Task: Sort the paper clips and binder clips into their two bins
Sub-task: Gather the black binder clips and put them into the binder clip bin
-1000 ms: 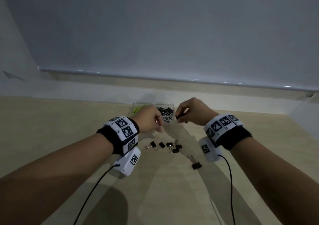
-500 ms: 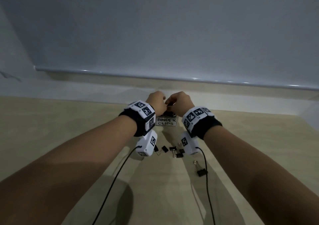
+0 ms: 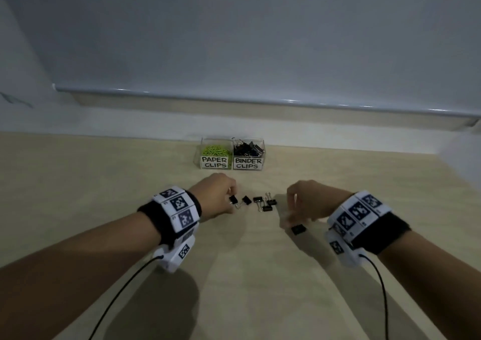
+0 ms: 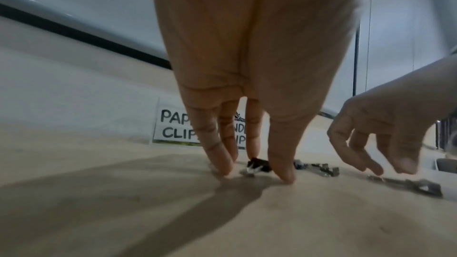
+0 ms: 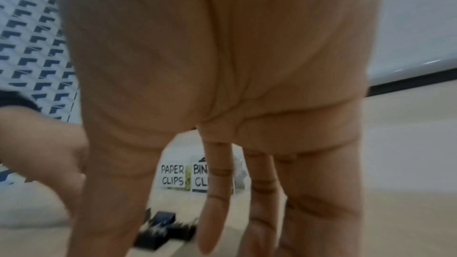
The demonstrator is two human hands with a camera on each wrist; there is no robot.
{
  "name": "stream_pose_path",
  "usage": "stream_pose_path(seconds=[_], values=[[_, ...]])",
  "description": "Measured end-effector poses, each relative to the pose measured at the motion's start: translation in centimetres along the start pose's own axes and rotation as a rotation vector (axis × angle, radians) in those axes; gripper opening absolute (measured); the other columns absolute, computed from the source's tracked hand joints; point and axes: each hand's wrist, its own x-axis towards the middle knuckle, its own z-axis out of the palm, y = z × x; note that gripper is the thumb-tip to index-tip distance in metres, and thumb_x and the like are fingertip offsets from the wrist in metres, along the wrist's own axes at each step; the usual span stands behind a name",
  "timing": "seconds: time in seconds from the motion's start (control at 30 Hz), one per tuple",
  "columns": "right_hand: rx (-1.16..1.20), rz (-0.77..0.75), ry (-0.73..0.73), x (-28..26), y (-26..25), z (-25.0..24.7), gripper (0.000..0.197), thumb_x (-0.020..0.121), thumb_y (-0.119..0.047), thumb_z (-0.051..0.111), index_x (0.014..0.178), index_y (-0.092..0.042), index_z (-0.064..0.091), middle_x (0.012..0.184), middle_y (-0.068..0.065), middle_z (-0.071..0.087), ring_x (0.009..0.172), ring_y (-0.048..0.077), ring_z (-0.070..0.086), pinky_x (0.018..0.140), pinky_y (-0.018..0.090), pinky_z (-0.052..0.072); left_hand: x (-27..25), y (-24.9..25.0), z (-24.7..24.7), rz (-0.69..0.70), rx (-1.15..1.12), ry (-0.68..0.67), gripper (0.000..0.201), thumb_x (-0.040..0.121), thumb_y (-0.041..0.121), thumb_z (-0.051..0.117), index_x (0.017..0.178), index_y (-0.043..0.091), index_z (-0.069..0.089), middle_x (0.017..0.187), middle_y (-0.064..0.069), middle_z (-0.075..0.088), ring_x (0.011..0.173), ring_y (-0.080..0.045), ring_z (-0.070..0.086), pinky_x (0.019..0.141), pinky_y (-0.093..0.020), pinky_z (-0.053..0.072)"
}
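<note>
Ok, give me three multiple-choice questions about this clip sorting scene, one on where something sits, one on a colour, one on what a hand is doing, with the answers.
1. Which bin stands to the left in the head view?
A. paper clips bin
B. binder clips bin
C. they are stacked

2. What colour are the paper clips in their bin?
A. red
B. green
C. silver

3. What is the left hand doing?
A. resting flat on the wall
B. holding a bin
C. reaching fingertips down around a black binder clip on the table

Answers: 1 A, its label reads PAPER CLIPS on the left; 2 B, bright green through the clear wall; 3 C, the left wrist view shows fingertips either side of the clip.
</note>
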Motion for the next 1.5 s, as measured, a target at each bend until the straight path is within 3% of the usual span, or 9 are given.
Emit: stream_pose_path(seconds=[0.1, 0.27, 0.4, 0.6, 0.77, 0.93, 1.17, 1.37, 1.5], values=[[-0.032, -0.011, 0.029, -0.5, -0.2, 1.7, 0.038, 0.066, -0.032, 0.083, 0.093, -0.012, 0.063, 0.092, 0.005, 0.068, 0.081, 0.022, 0.064, 0.063, 0.03, 0.051, 0.5, 0.6, 0.5, 0.003, -0.042, 0.072, 0.017, 0.08, 0.019, 0.072, 0.095, 0.014, 0.064, 0.087, 0.006, 0.053, 0.081, -0.014, 0.053, 0.07, -0.023, 0.04], [0.028, -0.042, 0.049, -0.6, -0.3, 2.0, 0.02, 0.07, -0.014, 0.077, 0.082, -0.016, 0.062, 0.086, 0.004, 0.067, 0.071, 0.019, 0.063, 0.06, 0.029, 0.052, 0.6, 0.9, 0.5, -0.01, -0.083, 0.081, 0.009, 0.077, 0.013, 0.061, 0.085, 0.017, 0.063, 0.076, 0.009, 0.051, 0.068, -0.012, 0.052, 0.056, -0.021, 0.037], [0.14, -0.075, 0.233, 0.3, -0.9, 0.8, 0.017, 0.075, -0.011, 0.072, 0.089, -0.015, 0.064, 0.081, -0.002, 0.06, 0.073, 0.018, 0.063, 0.067, 0.029, 0.055, 0.6, 1.5, 0.1, -0.007, -0.185, 0.177, 0.01, 0.079, 0.016, 0.062, 0.088, 0.018, 0.065, 0.076, 0.01, 0.054, 0.07, -0.01, 0.054, 0.065, -0.024, 0.044], [0.113, -0.065, 0.344, 2.6, -3.3, 1.5, 0.016, 0.083, -0.019, 0.066, 0.093, -0.007, 0.067, 0.095, 0.011, 0.068, 0.082, 0.024, 0.062, 0.066, 0.028, 0.048, 1.0, 3.5, 0.6, 0.065, -0.098, 0.125, 0.024, 0.087, 0.014, 0.059, 0.107, 0.015, 0.071, 0.11, -0.006, 0.064, 0.095, -0.021, 0.064, 0.086, -0.029, 0.052], [0.074, -0.022, 0.309, 3.4, -4.1, 2.0, 0.016, 0.085, -0.014, 0.06, 0.093, -0.001, 0.066, 0.094, 0.015, 0.067, 0.083, 0.028, 0.063, 0.07, 0.033, 0.052, 1.0, 4.1, 0.9, 0.05, 0.007, 0.088, 0.019, 0.086, 0.014, 0.059, 0.097, 0.009, 0.074, 0.096, -0.012, 0.066, 0.087, -0.029, 0.064, 0.076, -0.034, 0.052], [0.035, 0.02, 0.279, 3.9, -4.8, 2.1, 0.026, 0.078, -0.013, 0.065, 0.063, -0.01, 0.045, 0.063, 0.004, 0.045, 0.068, 0.026, 0.053, 0.056, 0.028, 0.039, 1.1, 4.6, 0.8, 0.039, 0.078, 0.061, 0.013, 0.084, 0.013, 0.06, 0.085, 0.004, 0.069, 0.081, -0.013, 0.061, 0.079, -0.032, 0.063, 0.071, -0.037, 0.051], [0.16, -0.064, 0.249, 2.7, -4.0, 1.8, 0.022, 0.069, -0.021, 0.077, 0.08, -0.004, 0.068, 0.086, 0.01, 0.069, 0.078, 0.024, 0.065, 0.066, 0.031, 0.054, 0.9, 3.2, 0.1, 0.027, -0.066, 0.09, 0.013, 0.082, 0.011, 0.064, 0.088, 0.006, 0.075, 0.091, -0.008, 0.072, 0.086, -0.022, 0.067, 0.083, -0.034, 0.055], [0.466, -0.073, 0.298, 2.7, -2.0, -0.4, 0.009, 0.075, -0.006, 0.069, 0.067, -0.01, 0.066, 0.067, 0.008, 0.068, 0.057, 0.018, 0.064, 0.061, 0.031, 0.06, 2.9, 2.2, -4.1, 0.053, -0.168, 0.285, 0.011, 0.084, 0.012, 0.067, 0.089, 0.009, 0.076, 0.089, -0.003, 0.072, 0.073, -0.011, 0.062, 0.072, -0.019, 0.048], [0.604, -0.073, 0.4, 4.0, -2.1, -3.9, 0.007, 0.074, 0.0, 0.069, 0.069, -0.005, 0.067, 0.064, 0.007, 0.068, 0.054, 0.014, 0.064, 0.061, 0.027, 0.06, 6.1, 2.1, -6.4, 0.028, -0.234, 0.425, 0.011, 0.083, 0.013, 0.068, 0.089, 0.01, 0.076, 0.093, -0.004, 0.073, 0.085, -0.017, 0.067, 0.085, -0.028, 0.054]])
